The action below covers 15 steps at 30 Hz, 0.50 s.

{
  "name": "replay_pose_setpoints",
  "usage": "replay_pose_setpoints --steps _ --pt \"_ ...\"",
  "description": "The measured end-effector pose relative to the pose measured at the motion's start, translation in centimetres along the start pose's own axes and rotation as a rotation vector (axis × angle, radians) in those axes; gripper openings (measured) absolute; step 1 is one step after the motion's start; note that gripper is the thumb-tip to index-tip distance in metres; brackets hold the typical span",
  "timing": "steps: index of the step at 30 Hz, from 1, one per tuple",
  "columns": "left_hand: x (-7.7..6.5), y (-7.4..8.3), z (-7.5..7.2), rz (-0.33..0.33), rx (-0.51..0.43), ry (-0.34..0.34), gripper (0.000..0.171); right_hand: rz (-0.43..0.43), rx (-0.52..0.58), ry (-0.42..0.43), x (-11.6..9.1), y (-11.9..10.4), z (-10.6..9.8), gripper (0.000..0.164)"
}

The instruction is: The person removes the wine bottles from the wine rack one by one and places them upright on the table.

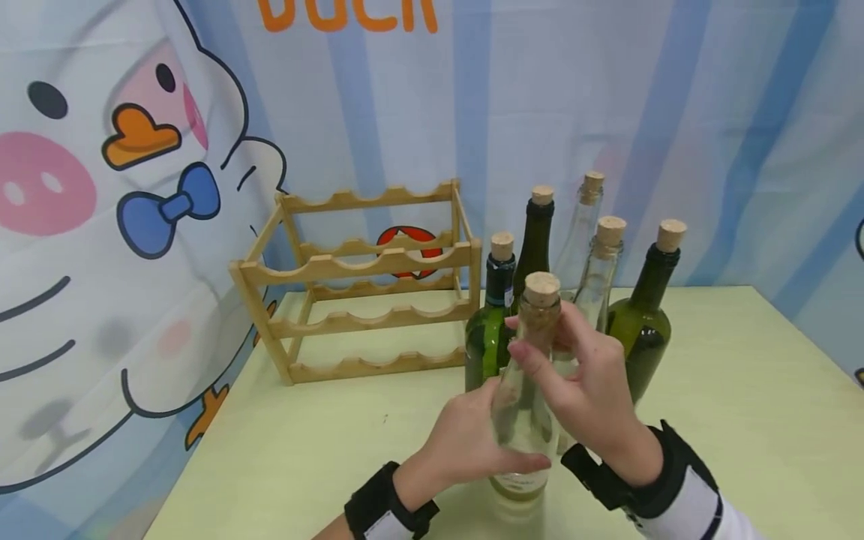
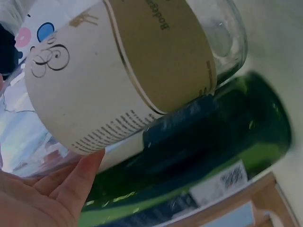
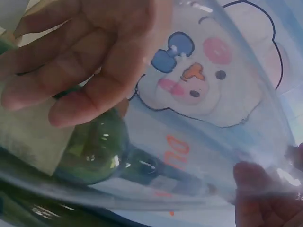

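Observation:
A clear glass bottle [image 1: 525, 416] with a cork [image 1: 542, 289] in its mouth stands nearly upright between my hands. My left hand [image 1: 466, 435] grips its body low down, the thumb lying across the front. Higher up, my right hand [image 1: 594, 382] holds the neck between thumb and fingers just below the cork. The left wrist view shows the white and tan label [image 2: 109, 71] close by my left fingers [image 2: 78, 182]. Right behind that bottle is a corked green bottle [image 1: 482, 337], whose dark body [image 2: 199, 137] fills the lower part of that view.
A wooden bottle rack [image 1: 358, 322] with scalloped rails sits at the back left of the pale yellow table [image 1: 324, 450]. Several other corked bottles cluster behind my right hand, among them a dark green one [image 1: 651, 322]. A cartoon-printed cloth [image 1: 378, 112] hangs behind.

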<state>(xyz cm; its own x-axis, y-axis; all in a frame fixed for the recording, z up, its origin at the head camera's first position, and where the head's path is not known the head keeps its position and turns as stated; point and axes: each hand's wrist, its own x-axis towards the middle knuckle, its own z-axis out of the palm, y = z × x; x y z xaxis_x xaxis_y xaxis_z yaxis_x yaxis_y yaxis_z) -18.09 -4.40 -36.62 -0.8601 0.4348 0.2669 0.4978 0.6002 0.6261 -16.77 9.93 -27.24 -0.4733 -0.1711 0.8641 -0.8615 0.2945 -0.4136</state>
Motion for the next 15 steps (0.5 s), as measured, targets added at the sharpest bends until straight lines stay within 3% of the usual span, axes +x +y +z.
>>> replay_pose_setpoints --steps 6,11,15 --pt "1.0 -0.1 2.2 -0.08 -0.013 -0.016 0.092 0.093 -0.057 0.031 -0.8 1.5 -0.1 0.026" --pt "1.4 0.2 2.7 -0.123 -0.039 -0.019 0.091 0.132 -0.109 0.081 -1.0 2.4 -0.4 0.023" --pt "1.7 0.5 2.9 -0.151 -0.028 -0.02 0.092 0.161 -0.147 0.068 -0.9 2.8 -0.7 0.021"
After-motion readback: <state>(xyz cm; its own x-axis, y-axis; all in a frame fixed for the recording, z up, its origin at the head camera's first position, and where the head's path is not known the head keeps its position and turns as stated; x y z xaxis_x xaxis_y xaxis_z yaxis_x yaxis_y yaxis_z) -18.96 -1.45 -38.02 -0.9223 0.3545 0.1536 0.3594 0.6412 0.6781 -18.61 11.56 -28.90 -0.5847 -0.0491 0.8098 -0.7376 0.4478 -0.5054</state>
